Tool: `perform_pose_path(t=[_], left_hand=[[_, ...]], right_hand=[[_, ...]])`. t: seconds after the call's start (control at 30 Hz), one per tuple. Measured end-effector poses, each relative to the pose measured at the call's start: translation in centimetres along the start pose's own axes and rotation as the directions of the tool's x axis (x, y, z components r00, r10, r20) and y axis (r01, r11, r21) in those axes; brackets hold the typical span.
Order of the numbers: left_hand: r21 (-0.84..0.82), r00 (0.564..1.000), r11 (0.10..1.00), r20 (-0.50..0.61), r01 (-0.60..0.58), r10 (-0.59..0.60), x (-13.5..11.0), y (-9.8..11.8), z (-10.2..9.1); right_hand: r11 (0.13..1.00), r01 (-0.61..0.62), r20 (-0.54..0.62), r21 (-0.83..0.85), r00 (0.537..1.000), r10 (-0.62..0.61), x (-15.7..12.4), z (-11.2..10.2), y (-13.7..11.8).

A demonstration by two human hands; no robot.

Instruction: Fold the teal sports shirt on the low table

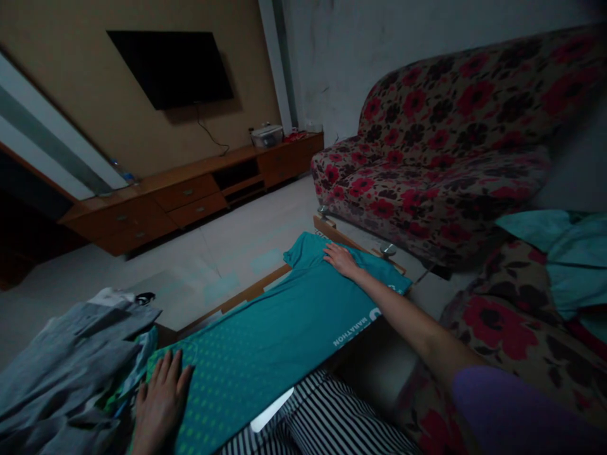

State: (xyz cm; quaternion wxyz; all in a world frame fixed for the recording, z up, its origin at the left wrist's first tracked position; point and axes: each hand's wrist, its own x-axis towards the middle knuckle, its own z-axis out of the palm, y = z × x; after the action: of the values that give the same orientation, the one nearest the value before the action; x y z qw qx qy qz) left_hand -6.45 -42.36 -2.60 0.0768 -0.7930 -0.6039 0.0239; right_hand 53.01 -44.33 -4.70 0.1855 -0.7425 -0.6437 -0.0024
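Note:
A teal shirt (279,328) with white "MARATHON" lettering lies spread flat along a low wooden table (256,289). My left hand (161,395) rests flat on its near end, fingers stretched out. My right hand (340,259) reaches out with fingers flat on the shirt's far end near a sleeve. Neither hand holds anything.
A heap of grey clothes (71,366) sits at the left of the table. A floral sofa (436,164) stands at the right, with teal garments (564,253) on a nearer floral seat. A wooden TV cabinet (190,189) and wall screen (173,66) lie beyond the pale floor.

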Motion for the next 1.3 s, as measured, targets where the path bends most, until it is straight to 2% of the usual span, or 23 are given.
perform_pose_path(t=[0.1, 0.17, 0.23, 0.27, 0.33, 0.4, 0.47, 0.57, 0.67, 0.73, 0.8, 0.87, 0.93, 1.0, 1.1, 1.17, 1.23, 1.3], left_hand=[[0.025, 0.999, 1.0, -0.033, 0.002, -0.001, -0.5, -0.2, -0.2], [0.014, 0.999, 1.0, -0.042, 0.002, -0.001, -0.7, 0.0, -0.5], [0.009, 0.998, 1.0, -0.059, 0.016, -0.015, -0.9, 0.2, -0.8], [0.011, 0.997, 1.0, -0.07, 0.022, -0.021, -0.9, 0.3, -0.9], [0.022, 0.996, 1.0, -0.087, 0.021, -0.019, -1.1, 0.4, -0.9], [0.024, 0.997, 1.0, -0.076, 0.016, -0.014, -1.3, 0.2, -0.7], [0.008, 0.998, 1.0, -0.06, 0.011, -0.011, -1.7, -0.1, -0.4], [-0.041, 0.998, 0.999, -0.061, 0.012, -0.015, -2.3, -0.8, -0.1], [-0.127, 0.994, 0.992, -0.105, 0.017, -0.031, -3.2, -1.4, -0.1], [-0.198, 0.984, 0.978, -0.153, 0.064, -0.095, -4.2, -1.3, -0.6], [-0.246, 0.959, 0.952, -0.167, 0.182, -0.227, -5.6, -0.8, -1.6], [-0.226, 0.914, 0.908, -0.123, 0.353, -0.386, -7.2, 0.2, -2.9], [-0.172, 0.847, 0.842, -0.059, 0.512, -0.528, -8.6, 1.1, -4.1], [-0.144, 0.818, 0.808, 0.015, 0.571, -0.575, -9.9, 1.9, -5.2], [-0.154, 0.838, 0.823, 0.105, 0.546, -0.536, -11.4, 2.3, -6.2], [-0.148, 0.844, 0.831, 0.122, 0.536, -0.523, -11.9, 2.4, -6.7], [-0.107, 0.857, 0.85, 0.088, 0.515, -0.508, -12.0, 2.8, -7.1], [-0.056, 0.896, 0.894, 0.01, 0.445, -0.445, -11.6, 4.2, -7.3]], right_hand=[[0.992, -0.124, -0.031, -0.026, 0.992, 0.123, -1.3, -2.3, 5.3], [0.972, -0.229, -0.063, -0.053, 0.972, 0.226, -2.5, -4.0, 7.8], [0.944, -0.319, -0.118, -0.087, 0.944, 0.308, -4.0, -5.3, 8.4], [0.941, -0.321, -0.144, -0.106, 0.942, 0.305, -5.0, -5.7, 7.9], [0.968, -0.205, -0.156, -0.142, 0.971, 0.182, -7.1, -5.7, 5.9], [0.989, 0.004, -0.101, -0.148, 0.995, -0.019, -9.6, -5.0, 3.8], [0.988, 0.09, -0.044, -0.129, 0.994, -0.097, -12.1, -4.3, 3.2], [0.992, 0.001, -0.053, -0.13, 0.999, -0.008, -14.9, -4.0, 6.2], [0.991, 0.014, -0.083, -0.135, 0.996, -0.026, -16.5, -4.0, 11.1], [0.986, 0.028, -0.102, -0.163, 0.994, -0.045, -17.1, -3.9, 13.1], [0.979, 0.001, -0.18, -0.201, 0.983, -0.038, -17.3, -3.6, 13.4], [0.982, 0.014, -0.265, -0.186, 0.962, -0.064, -17.1, -3.1, 11.9], [0.987, 0.098, -0.308, -0.126, 0.942, -0.133, -16.4, -2.8, 9.0], [0.977, 0.207, -0.308, -0.05, 0.927, -0.213, -15.2, -2.6, 4.8], [0.948, 0.31, -0.279, 0.07, 0.918, -0.28, -12.1, -2.3, -1.6], [0.943, 0.305, -0.256, 0.135, 0.93, -0.264, -9.1, -2.2, -4.7], [0.961, 0.232, -0.163, 0.152, 0.965, -0.207, -5.5, -2.2, -6.1], [0.989, 0.107, -0.057, 0.1, 0.993, -0.102, -1.8, -2.5, -6.2]])
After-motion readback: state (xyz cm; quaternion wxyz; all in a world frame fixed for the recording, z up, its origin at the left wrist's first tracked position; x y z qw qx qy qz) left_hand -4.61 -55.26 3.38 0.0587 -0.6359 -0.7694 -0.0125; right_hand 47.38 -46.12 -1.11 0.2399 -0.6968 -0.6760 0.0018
